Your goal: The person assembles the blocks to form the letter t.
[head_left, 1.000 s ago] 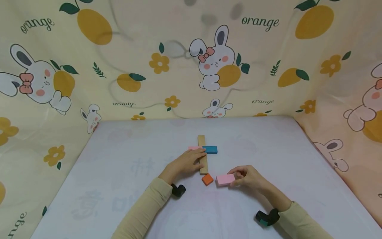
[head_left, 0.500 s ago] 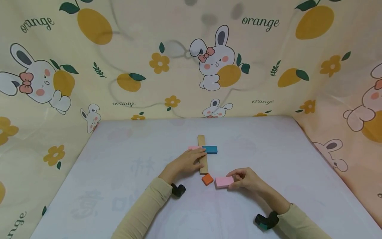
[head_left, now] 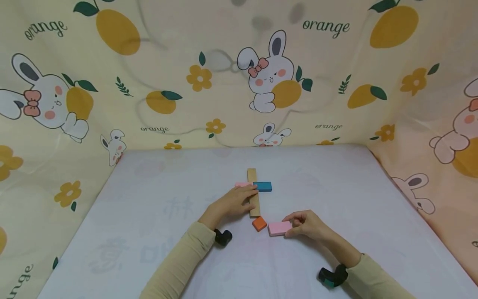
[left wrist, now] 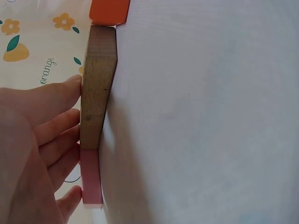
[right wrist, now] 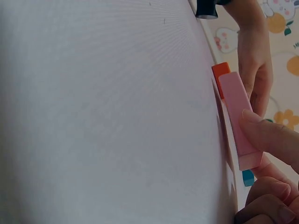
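Observation:
My left hand [head_left: 230,202] rests on the blocks in the middle of the table. In the left wrist view its fingertips touch a long wooden block [left wrist: 97,98] and a small pink block [left wrist: 91,179]. Opposite that pink block a blue block [head_left: 264,187] sticks out to the right, forming a cross shape with the wood. An orange block [head_left: 259,224], turned cornerwise, lies at the wood's near end. Between thumb and fingers my right hand [head_left: 308,224] pinches a larger pink block [head_left: 279,228], just right of the orange one. The left fingers partly hide the crossing.
A white-covered table [head_left: 149,216] spreads around the blocks. Behind and beside it hangs a cream cloth [head_left: 224,83] printed with rabbits and oranges. Each wrist carries a black camera mount, the left one [head_left: 223,238] and the right one [head_left: 332,275].
My right hand has shifted slightly left and toward the near edge with the pink block. The left hand has stayed where it was on the blocks.

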A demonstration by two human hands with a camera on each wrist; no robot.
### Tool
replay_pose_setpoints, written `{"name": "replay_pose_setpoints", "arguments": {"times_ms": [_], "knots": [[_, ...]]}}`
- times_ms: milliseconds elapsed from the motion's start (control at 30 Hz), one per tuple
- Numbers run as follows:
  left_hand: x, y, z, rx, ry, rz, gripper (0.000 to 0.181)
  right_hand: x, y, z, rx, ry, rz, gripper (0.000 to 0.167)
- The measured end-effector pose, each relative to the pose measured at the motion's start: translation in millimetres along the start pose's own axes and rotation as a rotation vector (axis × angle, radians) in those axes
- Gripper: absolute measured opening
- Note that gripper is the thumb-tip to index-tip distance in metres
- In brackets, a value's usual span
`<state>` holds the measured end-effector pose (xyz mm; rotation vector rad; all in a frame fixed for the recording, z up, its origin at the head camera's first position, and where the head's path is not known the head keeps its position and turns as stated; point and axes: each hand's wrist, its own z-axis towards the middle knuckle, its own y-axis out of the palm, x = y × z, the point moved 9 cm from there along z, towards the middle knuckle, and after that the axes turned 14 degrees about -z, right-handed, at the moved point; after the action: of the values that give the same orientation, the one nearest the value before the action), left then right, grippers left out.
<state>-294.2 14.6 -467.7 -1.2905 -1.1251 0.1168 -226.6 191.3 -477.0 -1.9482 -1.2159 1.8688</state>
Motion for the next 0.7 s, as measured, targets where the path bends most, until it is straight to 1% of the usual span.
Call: {"name": "replay_pose_setpoints", "arguments": {"times_ms": [200,433,700], "knots": [[0.6,-1.3,1.9,0.006,-0.004,0.003,0.056,-2.0,-0.6,1.4,0.02,0.031,-0.02,0.04],[2.3,-1.9,-2.0,0.002,-0.01,0.005,0.055,-1.6,4.7,3.5,0.006,0.067,-0.042,0.039],[4.3,-3.9,-6.9,0.033,-0.003,-0.015,0.054,-7.9,7.1,3.3,-0.013,0.048,-0.043,0.038]]}}
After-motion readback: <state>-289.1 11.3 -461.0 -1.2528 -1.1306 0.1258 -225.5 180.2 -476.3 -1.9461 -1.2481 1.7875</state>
